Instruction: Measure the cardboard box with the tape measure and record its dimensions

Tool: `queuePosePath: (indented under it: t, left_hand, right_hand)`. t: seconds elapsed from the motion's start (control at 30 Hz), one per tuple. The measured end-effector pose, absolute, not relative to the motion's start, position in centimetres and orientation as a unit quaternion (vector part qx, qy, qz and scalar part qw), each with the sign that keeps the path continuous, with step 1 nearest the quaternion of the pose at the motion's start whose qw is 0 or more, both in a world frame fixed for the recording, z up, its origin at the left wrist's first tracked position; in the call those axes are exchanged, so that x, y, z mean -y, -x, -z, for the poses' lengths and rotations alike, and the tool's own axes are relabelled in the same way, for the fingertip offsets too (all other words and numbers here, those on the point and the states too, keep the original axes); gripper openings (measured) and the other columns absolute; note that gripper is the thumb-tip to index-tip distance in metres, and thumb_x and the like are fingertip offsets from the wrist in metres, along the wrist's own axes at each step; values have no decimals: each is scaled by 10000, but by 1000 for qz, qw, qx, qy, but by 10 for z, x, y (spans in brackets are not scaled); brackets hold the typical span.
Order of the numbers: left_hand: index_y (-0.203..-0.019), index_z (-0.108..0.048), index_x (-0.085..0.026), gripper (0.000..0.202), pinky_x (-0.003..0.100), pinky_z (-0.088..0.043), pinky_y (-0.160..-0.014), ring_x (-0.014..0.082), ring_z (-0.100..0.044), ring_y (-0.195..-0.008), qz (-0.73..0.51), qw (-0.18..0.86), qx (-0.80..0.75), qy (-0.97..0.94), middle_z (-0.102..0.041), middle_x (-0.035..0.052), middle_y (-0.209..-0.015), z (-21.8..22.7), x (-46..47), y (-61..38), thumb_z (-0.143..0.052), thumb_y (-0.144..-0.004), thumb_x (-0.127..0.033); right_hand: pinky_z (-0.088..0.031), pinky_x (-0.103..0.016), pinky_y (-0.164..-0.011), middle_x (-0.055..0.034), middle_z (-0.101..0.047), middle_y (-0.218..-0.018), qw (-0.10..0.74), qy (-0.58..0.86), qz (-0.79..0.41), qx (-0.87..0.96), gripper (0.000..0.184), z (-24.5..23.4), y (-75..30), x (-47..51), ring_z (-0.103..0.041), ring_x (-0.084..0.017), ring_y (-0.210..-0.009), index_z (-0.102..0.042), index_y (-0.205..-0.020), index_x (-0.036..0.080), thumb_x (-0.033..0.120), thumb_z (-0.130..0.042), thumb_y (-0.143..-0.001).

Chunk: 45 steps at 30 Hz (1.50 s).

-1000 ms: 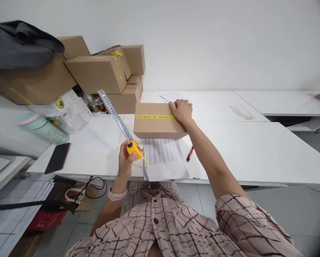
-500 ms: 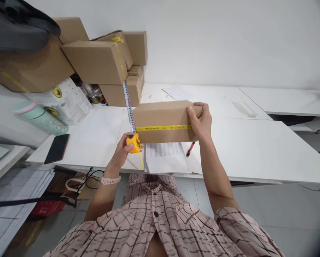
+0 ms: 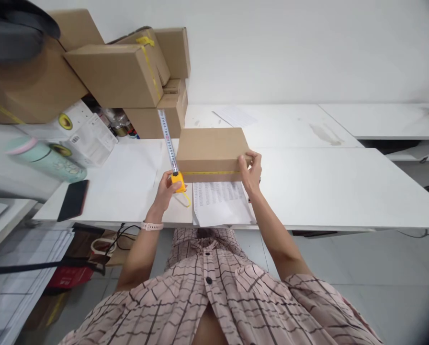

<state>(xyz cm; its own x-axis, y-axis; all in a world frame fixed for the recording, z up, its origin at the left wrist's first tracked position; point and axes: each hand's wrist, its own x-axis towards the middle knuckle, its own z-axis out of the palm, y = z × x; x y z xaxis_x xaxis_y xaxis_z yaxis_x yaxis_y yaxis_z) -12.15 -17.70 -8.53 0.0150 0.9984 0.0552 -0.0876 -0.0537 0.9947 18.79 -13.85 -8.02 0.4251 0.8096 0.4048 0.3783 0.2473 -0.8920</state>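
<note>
A brown cardboard box (image 3: 210, 148) with a yellow tape strip lies flat on the white table (image 3: 325, 187). My right hand (image 3: 251, 171) grips its near right corner. My left hand (image 3: 166, 189) is closed on a yellow tape measure (image 3: 178, 181) at the box's near left corner. Its white blade (image 3: 166, 139) runs away from me along the box's left side. A printed sheet (image 3: 220, 203) lies just in front of the box, at the table's edge.
Stacked cardboard boxes (image 3: 121, 76) stand at the back left, with white cartons (image 3: 81, 136) and a mint bottle (image 3: 44, 158) beside them. A black phone (image 3: 73, 200) lies at the left near edge. A loose paper (image 3: 234, 116) rests further back. Cables hang below the table.
The box was tipped up by my right hand and now lies flat again on another face. The tape measure swung from slanting left to lying along the box's left side.
</note>
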Motion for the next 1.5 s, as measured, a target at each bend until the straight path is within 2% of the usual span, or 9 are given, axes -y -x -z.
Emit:
queuePosePath:
  t: [0.13, 0.33, 0.53, 0.63, 0.83, 0.97, 1.1, 1.3, 1.5]
  left_hand:
    - [-1272, -498, -260, 654, 306, -626, -723, 191, -709, -924, -500, 434, -424, -618, -634, 103, -1328, 52, 216, 119, -840, -726, -372]
    - [-1368, -515, -249, 735, 332, -588, -743, 231, -699, -924, -141, 489, -369, -778, -702, 69, -1136, 20, 270, 96, -819, -708, -354]
    - [-1360, -554, -233, 687, 377, -548, -851, 276, -704, -992, -16, 435, -363, -824, -714, 84, -1194, 24, 279, 80, -766, -718, -353]
    - [-1475, -471, -265, 793, 410, -541, -922, 299, -686, -1102, -33, 412, -398, -819, -674, 104, -1305, 26, 275, 83, -765, -748, -386]
    - [-1623, -205, -341, 1065, 427, -576, -888, 308, -709, -1114, -106, 393, -455, -792, -658, 114, -1345, 23, 261, 84, -806, -749, -441]
    - [-1596, -261, -329, 1032, 434, -580, -934, 325, -683, -1204, -148, 332, -437, -823, -676, 104, -1335, 3, 245, 84, -818, -735, -446]
    - [-1551, -299, -303, 979, 392, -611, -864, 288, -711, -1130, -253, 215, -431, -839, -687, 89, -1303, -27, 215, 82, -815, -743, -499]
    - [-1495, -363, -242, 850, 460, -551, -975, 286, -694, -1113, -344, 40, -465, -815, -636, 101, -1308, -45, 128, 60, -779, -807, -518]
    - [-1349, -492, -225, 559, 513, -480, -1079, 335, -616, -1253, -352, 75, -431, -827, -627, 122, -1334, 2, 45, 46, -693, -893, -478]
  right_hand:
    - [-523, -363, -887, -87, -660, -1260, 659, 564, -155, 474, 363, 50, -206, 163, -641, -192, -1081, -572, -1149, 255, 561, -529, -960]
    - [-495, -280, -538, -58, -736, -1009, 685, 483, -318, 443, 619, 12, -224, 218, -608, -116, -592, -599, -1323, 281, 717, -308, -994]
    - [-353, -233, -389, -4, -672, -683, 697, 521, -308, 385, 379, 25, -239, 263, -467, -70, -438, -721, -880, 187, 564, -694, -888]
    - [-397, -239, -412, -11, -690, -696, 688, 531, -330, 368, 349, 43, -237, 274, -489, -73, -453, -708, -807, 179, 521, -737, -867]
    - [-504, -281, -538, -11, -729, -858, 597, 516, -400, 467, 212, 70, -205, 286, -554, -91, -535, -738, -985, 233, 428, -708, -909]
    - [-541, -314, -636, -19, -699, -884, 569, 535, -363, 508, 285, 78, -200, 279, -620, -138, -666, -715, -1116, 242, 455, -639, -943]
    - [-525, -331, -678, -43, -699, -901, 566, 662, -259, 417, 348, 96, -223, 253, -604, -161, -700, -679, -1023, 203, 521, -567, -935]
    - [-475, -426, -866, -94, -721, -993, 315, 817, -178, 449, 525, 120, -244, 218, -654, -267, -934, -566, -1297, 189, 571, -483, -948]
    - [-474, -460, -890, -220, -654, -1281, 188, 816, -134, 529, 630, 123, -238, 205, -619, -348, -1115, -472, -1453, 158, 523, -556, -946]
